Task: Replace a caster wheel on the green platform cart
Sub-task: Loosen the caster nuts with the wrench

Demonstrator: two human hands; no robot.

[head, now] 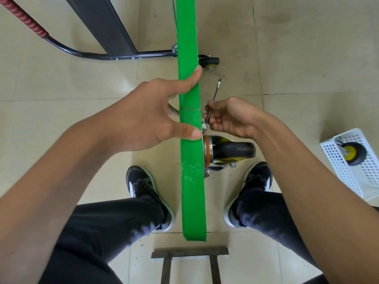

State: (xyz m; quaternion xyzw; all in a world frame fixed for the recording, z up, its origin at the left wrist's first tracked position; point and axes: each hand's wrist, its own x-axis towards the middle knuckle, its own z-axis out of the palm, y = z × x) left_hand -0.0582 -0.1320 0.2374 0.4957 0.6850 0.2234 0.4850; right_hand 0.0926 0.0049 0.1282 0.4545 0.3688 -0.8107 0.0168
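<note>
The green platform cart (pixel 191 181) stands on its edge between my feet, seen edge-on as a long green band. My left hand (pixel 143 115) holds the cart's upper edge, thumb and index finger pressed on the green rim, other fingers hidden behind it. A black caster wheel (pixel 233 152) with a metal mounting plate sticks out to the right of the deck. Just above it my right hand (pixel 229 117) grips a slim metal wrench (pixel 215 93), its lower end at a bolt on the caster plate. A second caster (pixel 209 62) sits farther up the deck.
A white perforated basket (pixel 352 177) on the floor at right holds a spare yellow-hubbed wheel (pixel 353 153). The cart's black handle tube (pixel 88 55) with a red grip lies at upper left. A rusty metal frame (pixel 189 255) is at the bottom. The floor is tiled.
</note>
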